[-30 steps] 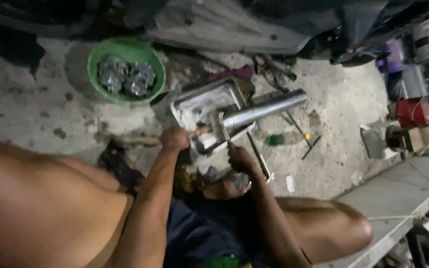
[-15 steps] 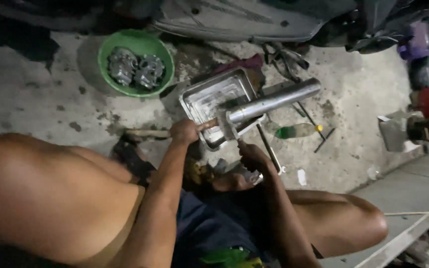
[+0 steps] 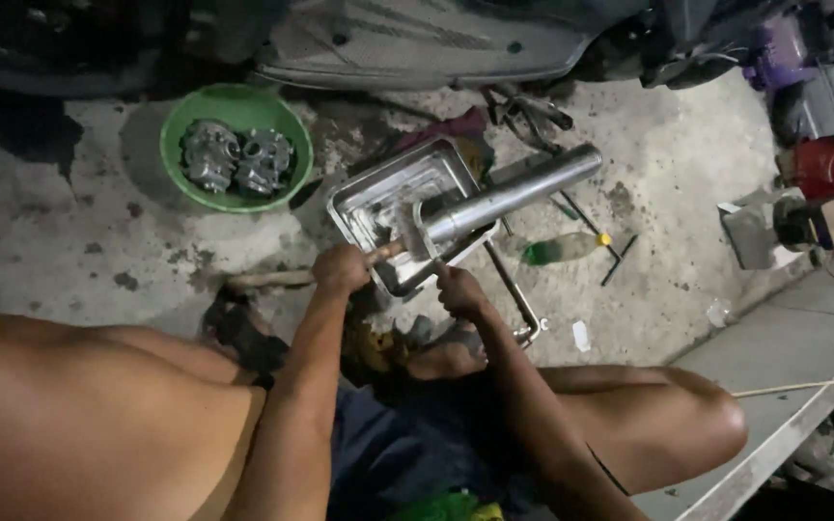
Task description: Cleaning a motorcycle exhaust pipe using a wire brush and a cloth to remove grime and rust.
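Observation:
My left hand (image 3: pixel 340 269) grips a small brush by its wooden handle (image 3: pixel 385 251), its tip against the near end of a long silver metal pipe (image 3: pixel 514 196). My right hand (image 3: pixel 458 290) holds the pipe's lower end from below, at a bracket. The pipe lies slanted over a shallow rectangular metal tray (image 3: pixel 378 193) on the concrete floor. My knees frame both sides of the view.
A green bowl (image 3: pixel 178 130) with two metal engine parts sits at the upper left. A small green bottle (image 3: pixel 557 250), thin tools and a bent rod (image 3: pixel 516 299) lie right of the tray. A vehicle body spans the top; red and purple machines stand at right.
The view has shifted slightly, so the bowl and tray sit farther right and lower. Both hands keep their hold on the brush and pipe over the tray.

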